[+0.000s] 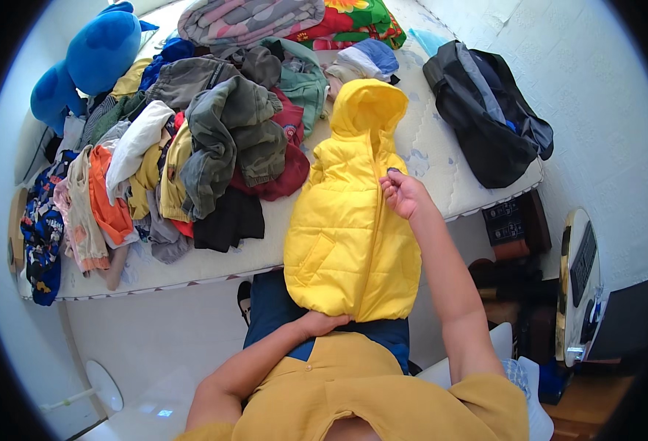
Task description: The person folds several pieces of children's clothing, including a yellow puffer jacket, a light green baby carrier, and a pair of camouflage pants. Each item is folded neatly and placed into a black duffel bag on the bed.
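Note:
A yellow hooded puffer jacket (pixel 329 220) lies front up, its hood on the mattress and its lower part over my lap. My left hand (pixel 327 323) holds the bottom hem beside the zipper's lower end. Higher up, the curled fingers of my right hand (pixel 404 194) grip the jacket's front at chest height, by the zipper line. Whether the zipper pull is between those fingers is hidden. A small dark patch (pixel 393 170) shows just beyond the right fingertips. The hood (pixel 365 105) gapes at the top.
Left of the jacket is a heap of clothes, with camouflage trousers (pixel 236 138) on top. A black and grey bag (pixel 481 110) lies at the mattress's (pixel 169 275) right end. Folded bedding (pixel 252 22) and a blue plush toy (pixel 103 49) are farther back. A keyboard (pixel 583 264) stands at right.

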A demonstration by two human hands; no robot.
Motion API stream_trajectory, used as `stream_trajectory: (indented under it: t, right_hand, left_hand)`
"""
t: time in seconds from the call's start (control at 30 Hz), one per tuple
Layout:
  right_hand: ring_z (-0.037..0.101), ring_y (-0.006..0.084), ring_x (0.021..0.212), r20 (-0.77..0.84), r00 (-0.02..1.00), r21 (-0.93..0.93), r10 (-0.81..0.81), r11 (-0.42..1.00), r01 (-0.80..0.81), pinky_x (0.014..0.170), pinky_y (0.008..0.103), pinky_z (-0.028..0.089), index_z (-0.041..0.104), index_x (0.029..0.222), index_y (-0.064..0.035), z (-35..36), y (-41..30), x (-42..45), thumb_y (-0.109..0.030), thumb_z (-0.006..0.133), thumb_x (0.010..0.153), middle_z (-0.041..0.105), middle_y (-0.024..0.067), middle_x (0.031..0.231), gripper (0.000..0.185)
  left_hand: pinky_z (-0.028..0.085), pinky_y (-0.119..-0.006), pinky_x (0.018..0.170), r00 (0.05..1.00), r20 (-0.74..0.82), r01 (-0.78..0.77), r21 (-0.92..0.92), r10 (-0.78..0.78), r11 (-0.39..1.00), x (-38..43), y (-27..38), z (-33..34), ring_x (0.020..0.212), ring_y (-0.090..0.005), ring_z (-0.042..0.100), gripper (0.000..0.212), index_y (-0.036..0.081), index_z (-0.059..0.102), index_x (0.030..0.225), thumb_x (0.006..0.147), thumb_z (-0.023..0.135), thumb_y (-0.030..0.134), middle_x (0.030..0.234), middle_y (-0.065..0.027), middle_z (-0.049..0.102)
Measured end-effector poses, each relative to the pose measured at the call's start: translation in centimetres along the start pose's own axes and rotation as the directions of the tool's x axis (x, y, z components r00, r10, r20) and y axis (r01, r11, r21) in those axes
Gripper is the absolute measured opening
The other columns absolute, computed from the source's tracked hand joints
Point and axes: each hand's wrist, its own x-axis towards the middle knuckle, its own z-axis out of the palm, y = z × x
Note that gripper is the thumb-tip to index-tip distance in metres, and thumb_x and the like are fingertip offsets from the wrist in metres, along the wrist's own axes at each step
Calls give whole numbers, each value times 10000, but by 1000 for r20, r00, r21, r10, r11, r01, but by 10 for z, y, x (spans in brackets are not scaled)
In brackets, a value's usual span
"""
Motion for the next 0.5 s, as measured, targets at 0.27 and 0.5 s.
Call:
stream_trajectory:
  t: [0.27,0.5]
  right_hand:
    - [559,56,513,-106,990,-89,-92,993,83,398,169,428,586,891,-46,20,-70,60,-261,467,1030,590,-17,662,282]
    - [564,77,523,-9,987,-193,-163,968,158,437,178,461,611,880,-48,17,-72,80,-308,505,1024,593,-7,663,316]
  left_hand:
    - [501,-334,900,991,105,94,-53,-88,994,-6,-13,-9,1010,-219,630,292,49,671,1132,907,686,234,1092,-82,689]
    - [466,-339,972,977,95,200,-102,-191,974,-5,-38,-25,1102,-233,593,439,46,619,1236,888,732,291,1197,-93,650]
